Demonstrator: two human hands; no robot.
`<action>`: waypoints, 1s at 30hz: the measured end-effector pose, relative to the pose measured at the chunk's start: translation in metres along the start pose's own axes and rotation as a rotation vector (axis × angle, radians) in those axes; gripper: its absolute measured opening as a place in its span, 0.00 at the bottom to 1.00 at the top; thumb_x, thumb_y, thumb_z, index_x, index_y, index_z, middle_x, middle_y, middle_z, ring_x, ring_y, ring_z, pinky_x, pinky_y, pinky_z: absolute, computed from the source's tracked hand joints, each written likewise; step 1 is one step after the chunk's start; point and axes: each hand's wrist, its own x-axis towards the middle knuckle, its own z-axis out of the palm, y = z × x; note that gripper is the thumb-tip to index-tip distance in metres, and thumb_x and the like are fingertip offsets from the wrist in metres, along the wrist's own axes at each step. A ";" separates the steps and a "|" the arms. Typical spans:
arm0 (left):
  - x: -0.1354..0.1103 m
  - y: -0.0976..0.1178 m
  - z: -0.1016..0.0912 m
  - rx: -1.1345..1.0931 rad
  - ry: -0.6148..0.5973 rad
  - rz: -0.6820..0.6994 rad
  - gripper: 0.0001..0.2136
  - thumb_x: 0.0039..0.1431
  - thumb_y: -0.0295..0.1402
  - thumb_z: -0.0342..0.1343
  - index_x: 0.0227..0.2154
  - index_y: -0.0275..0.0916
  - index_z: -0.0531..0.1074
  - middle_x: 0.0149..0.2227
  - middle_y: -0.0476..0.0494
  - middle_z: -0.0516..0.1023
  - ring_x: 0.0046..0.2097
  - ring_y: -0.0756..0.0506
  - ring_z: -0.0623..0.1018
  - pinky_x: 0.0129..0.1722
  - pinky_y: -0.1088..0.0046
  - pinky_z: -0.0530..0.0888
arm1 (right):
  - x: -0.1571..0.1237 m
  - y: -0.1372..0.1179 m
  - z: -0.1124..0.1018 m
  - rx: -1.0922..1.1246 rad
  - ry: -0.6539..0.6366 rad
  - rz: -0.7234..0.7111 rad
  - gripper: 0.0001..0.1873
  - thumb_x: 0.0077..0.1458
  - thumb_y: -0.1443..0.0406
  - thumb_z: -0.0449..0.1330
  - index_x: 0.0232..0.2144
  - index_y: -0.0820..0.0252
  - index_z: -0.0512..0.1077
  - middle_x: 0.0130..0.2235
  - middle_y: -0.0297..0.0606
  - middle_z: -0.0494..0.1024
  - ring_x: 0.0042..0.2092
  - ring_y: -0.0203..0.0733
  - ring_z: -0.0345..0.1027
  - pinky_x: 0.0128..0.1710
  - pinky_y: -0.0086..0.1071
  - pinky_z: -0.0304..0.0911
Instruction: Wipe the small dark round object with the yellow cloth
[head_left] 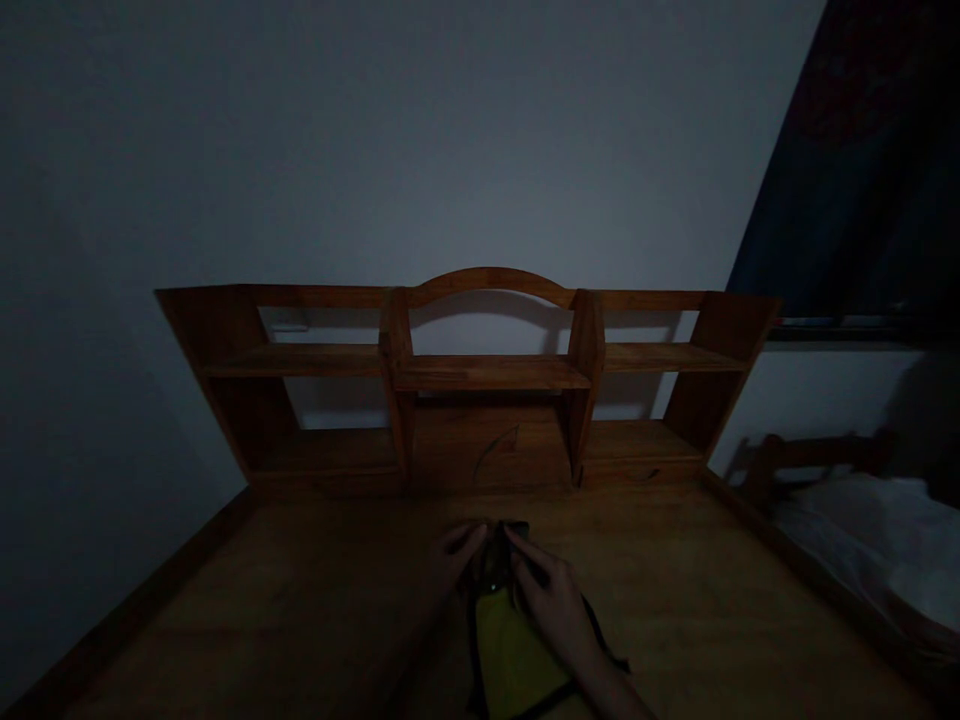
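Observation:
Low in the middle of the dim head view, a yellow-green piece with black edging (517,650), looking like a fabric pouch, lies on the wooden desk (300,610). Its top end is a dark, bunched part with a small bright spot on it. My left hand (454,558) pinches at the left side of this dark end. From the right, my right hand (551,595) grips the same end, thumb and fingers close together, the forearm crossing the piece's right side. A black strap (606,635) trails out to the right. Darkness hides exactly what the fingertips hold.
A wooden shelf unit (491,375) with several compartments stands along the desk's back edge, against a pale wall (465,150). Raised edges border the desk on both sides. Beyond its right edge lie white bedding (877,530) and a dark curtain (855,200).

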 end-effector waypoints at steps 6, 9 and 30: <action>0.006 -0.016 0.001 -0.106 -0.051 0.041 0.23 0.46 0.49 0.61 0.41 0.38 0.77 0.44 0.40 0.79 0.48 0.38 0.76 0.50 0.63 0.71 | 0.005 0.005 -0.004 0.069 -0.011 0.052 0.20 0.57 0.58 0.55 0.50 0.57 0.71 0.51 0.39 0.75 0.53 0.49 0.67 0.56 0.47 0.58; 0.005 -0.015 0.002 -0.197 -0.110 0.032 0.22 0.48 0.46 0.61 0.42 0.37 0.76 0.44 0.38 0.78 0.48 0.38 0.76 0.50 0.64 0.70 | 0.007 0.005 -0.007 0.103 -0.028 0.053 0.19 0.58 0.58 0.55 0.50 0.56 0.72 0.50 0.39 0.76 0.53 0.48 0.68 0.56 0.47 0.58; -0.002 -0.004 0.008 -0.380 -0.130 0.002 0.19 0.48 0.43 0.62 0.39 0.33 0.76 0.40 0.37 0.79 0.43 0.39 0.77 0.43 0.67 0.72 | 0.007 0.001 -0.008 0.102 -0.056 0.032 0.18 0.58 0.59 0.55 0.50 0.55 0.71 0.51 0.37 0.75 0.53 0.47 0.68 0.56 0.46 0.59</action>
